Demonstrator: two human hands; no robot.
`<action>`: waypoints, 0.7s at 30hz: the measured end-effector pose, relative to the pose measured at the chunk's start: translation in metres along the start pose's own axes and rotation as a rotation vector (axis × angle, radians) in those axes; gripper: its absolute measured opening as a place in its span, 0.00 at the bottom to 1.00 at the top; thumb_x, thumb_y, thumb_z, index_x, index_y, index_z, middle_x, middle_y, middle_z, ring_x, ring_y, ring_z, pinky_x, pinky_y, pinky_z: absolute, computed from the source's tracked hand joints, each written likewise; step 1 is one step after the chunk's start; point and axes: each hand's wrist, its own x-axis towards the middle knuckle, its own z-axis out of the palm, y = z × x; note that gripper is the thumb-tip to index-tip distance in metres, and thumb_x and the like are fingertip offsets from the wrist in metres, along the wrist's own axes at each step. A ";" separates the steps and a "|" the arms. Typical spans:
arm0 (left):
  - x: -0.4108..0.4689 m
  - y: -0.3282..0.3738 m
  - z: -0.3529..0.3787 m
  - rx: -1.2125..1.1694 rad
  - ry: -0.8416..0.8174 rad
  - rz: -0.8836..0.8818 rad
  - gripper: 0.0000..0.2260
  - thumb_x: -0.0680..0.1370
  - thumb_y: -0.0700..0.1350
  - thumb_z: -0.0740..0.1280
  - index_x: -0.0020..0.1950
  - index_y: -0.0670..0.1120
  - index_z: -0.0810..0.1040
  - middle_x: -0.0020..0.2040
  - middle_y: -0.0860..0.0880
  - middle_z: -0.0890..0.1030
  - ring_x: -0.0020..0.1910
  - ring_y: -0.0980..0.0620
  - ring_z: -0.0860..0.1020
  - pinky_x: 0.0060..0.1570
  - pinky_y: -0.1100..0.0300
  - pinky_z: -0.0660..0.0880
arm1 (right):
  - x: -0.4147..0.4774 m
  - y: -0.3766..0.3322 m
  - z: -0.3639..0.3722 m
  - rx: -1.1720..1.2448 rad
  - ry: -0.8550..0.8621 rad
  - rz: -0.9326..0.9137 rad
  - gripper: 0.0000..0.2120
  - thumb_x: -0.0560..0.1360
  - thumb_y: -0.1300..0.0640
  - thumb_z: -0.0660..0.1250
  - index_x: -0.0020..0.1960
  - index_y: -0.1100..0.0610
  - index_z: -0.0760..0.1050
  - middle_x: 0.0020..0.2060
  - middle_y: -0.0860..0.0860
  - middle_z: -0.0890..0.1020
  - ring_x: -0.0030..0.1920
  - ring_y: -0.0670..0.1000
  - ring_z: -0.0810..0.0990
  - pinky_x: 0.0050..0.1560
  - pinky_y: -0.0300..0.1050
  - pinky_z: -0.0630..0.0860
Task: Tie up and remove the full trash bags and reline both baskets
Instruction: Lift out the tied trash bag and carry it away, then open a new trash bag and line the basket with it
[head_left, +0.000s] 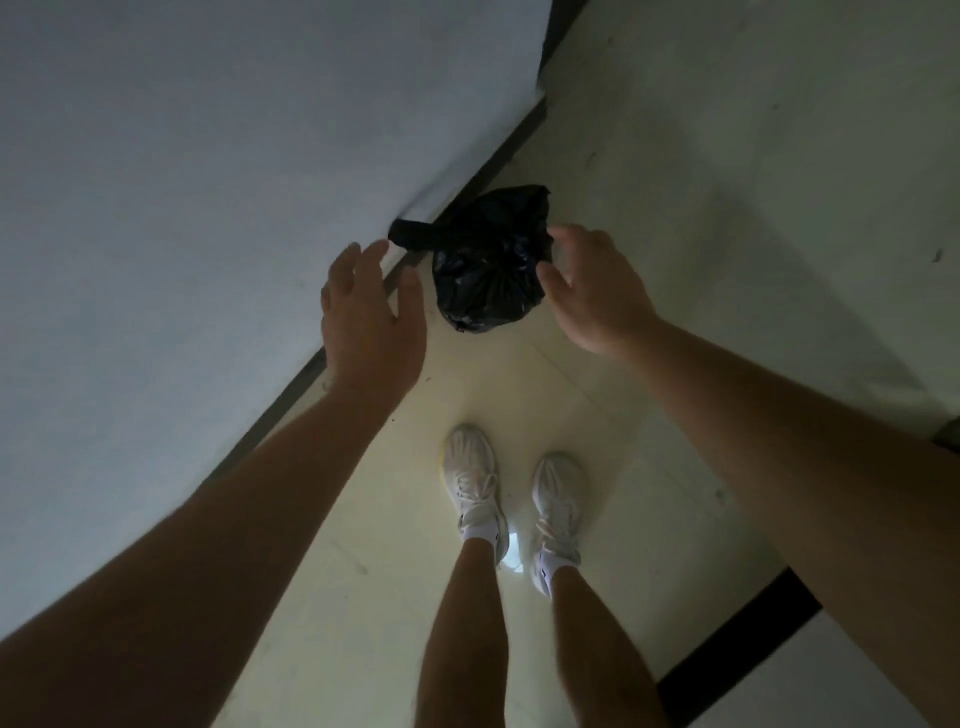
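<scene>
- Black trash bag (488, 265) sits just above frame centre, at 12 o'clock from the feet, against the dark baseboard (291, 395) where wall (208, 182) meets floor (675, 182).
- Trash bag is bunched into a rounded lump with gathered creases. A twisted tail sticks out toward 10 o'clock, over the wall edge.
- Can't tell if the trash bag rests on the floor or hangs just above it.
- Left hand (371, 306) is at 9 o'clock of the trash bag, just beside it and apart from it. Fingers are spread and straight, palm down, holding nothing; fingertips are near the tail.
- Right hand (592, 291) is at 3 o'clock of the trash bag. Fingers and thumb are loosely curved and parted, ending at the bag's right edge. Touching or not: can't tell. No clear grip.
- Both forearms are bare, reaching in from 7 and 4 o'clock.
- Two white shoes (475, 483) stand on the pale floor at 6 o'clock of the trash bag, toes toward it.
- A dark strip (737, 639) runs along the floor at 5 o'clock.
</scene>
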 end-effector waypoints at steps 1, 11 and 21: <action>-0.009 0.004 -0.007 0.051 -0.015 -0.005 0.22 0.83 0.54 0.57 0.76 0.48 0.64 0.78 0.45 0.61 0.76 0.46 0.60 0.71 0.49 0.61 | -0.010 -0.005 -0.008 -0.034 0.007 -0.031 0.25 0.83 0.49 0.57 0.78 0.53 0.59 0.73 0.57 0.66 0.69 0.57 0.70 0.65 0.52 0.69; -0.157 0.080 -0.180 0.124 0.201 0.056 0.26 0.83 0.56 0.55 0.79 0.47 0.58 0.81 0.44 0.54 0.79 0.43 0.52 0.74 0.42 0.54 | -0.177 -0.129 -0.103 -0.118 0.273 -0.443 0.28 0.84 0.45 0.55 0.79 0.56 0.58 0.78 0.62 0.56 0.76 0.61 0.61 0.72 0.53 0.63; -0.369 0.017 -0.459 0.283 0.652 -0.098 0.26 0.82 0.55 0.55 0.78 0.47 0.60 0.80 0.43 0.55 0.79 0.40 0.54 0.73 0.37 0.57 | -0.379 -0.373 -0.118 -0.120 0.161 -0.957 0.28 0.83 0.43 0.52 0.79 0.56 0.58 0.79 0.60 0.57 0.78 0.59 0.58 0.74 0.54 0.59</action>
